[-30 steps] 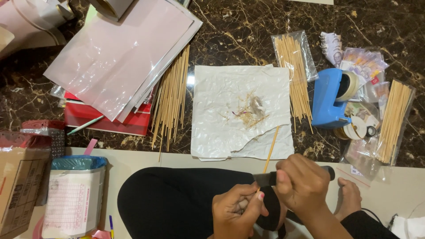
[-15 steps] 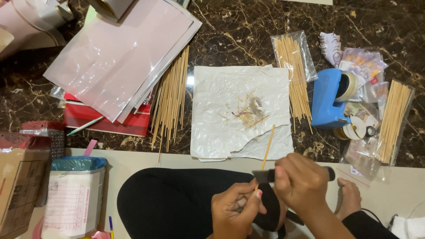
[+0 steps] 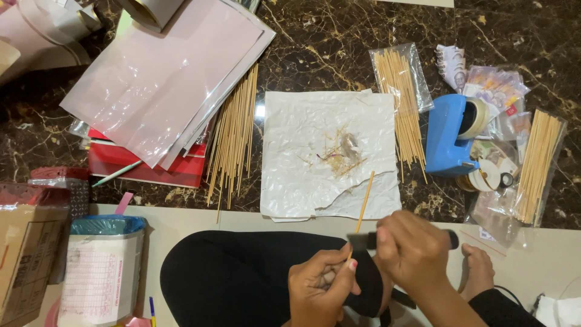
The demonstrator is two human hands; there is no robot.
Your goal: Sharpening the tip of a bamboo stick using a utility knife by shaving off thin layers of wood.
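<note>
My left hand (image 3: 319, 289) pinches the lower end of a thin wooden stick (image 3: 364, 202), which points up and away over my black-clad knee (image 3: 242, 275). My right hand (image 3: 411, 248) grips a dark-handled tool, likely a knife (image 3: 362, 240), with its blade end against the stick just above my left fingers. A crumpled white sheet (image 3: 308, 145) with stick shavings lies on the dark marble floor right beyond my hands.
Loose sticks (image 3: 233, 136) lie left of the sheet, bagged sticks (image 3: 400, 91) to its right and more bagged sticks (image 3: 538, 163) far right. A blue tape dispenser (image 3: 448, 136), pink sheets in plastic (image 3: 157, 79), a red folder (image 3: 145, 166), a cardboard box (image 3: 24, 254) surround me.
The stick has shifted slightly up and to the right in my left hand, and my right hand with the tool has moved a little along it.
</note>
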